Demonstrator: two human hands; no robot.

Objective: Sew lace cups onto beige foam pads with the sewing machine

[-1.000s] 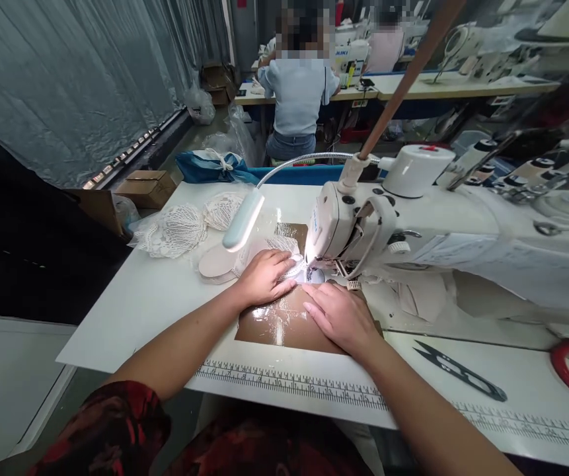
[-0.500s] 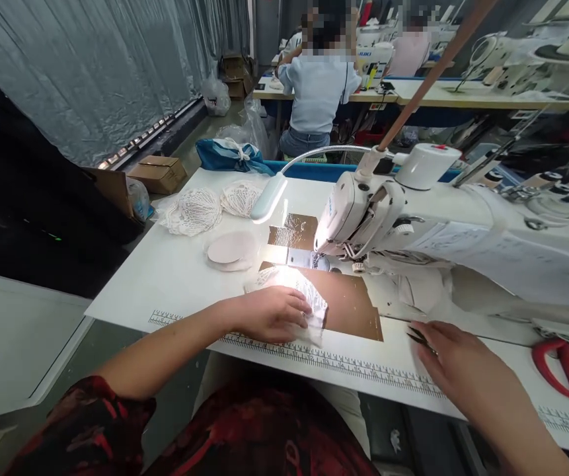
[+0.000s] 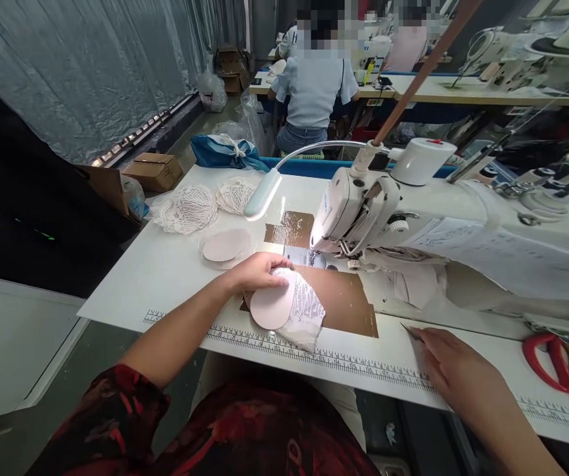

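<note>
My left hand (image 3: 257,271) holds a pink oval pad with white lace (image 3: 284,307) at the table's front, on a brown taped patch (image 3: 346,304) before the needle. My right hand (image 3: 447,363) lies over black thread snips on the table; only their tip (image 3: 410,328) shows, and whether the fingers grip them is hidden. The white sewing machine (image 3: 413,225) stands behind both hands, its lamp (image 3: 263,194) shining down.
Pink pads (image 3: 225,246) and white lace pieces (image 3: 189,208) lie at the back left. Red-handled scissors (image 3: 556,360) rest at the far right. A printed ruler (image 3: 343,360) runs along the front edge. Other people sit at machines behind.
My left hand drew the lace piece away from the needle and turned it pad side up. My right hand left the fabric and moved right onto the snips.
</note>
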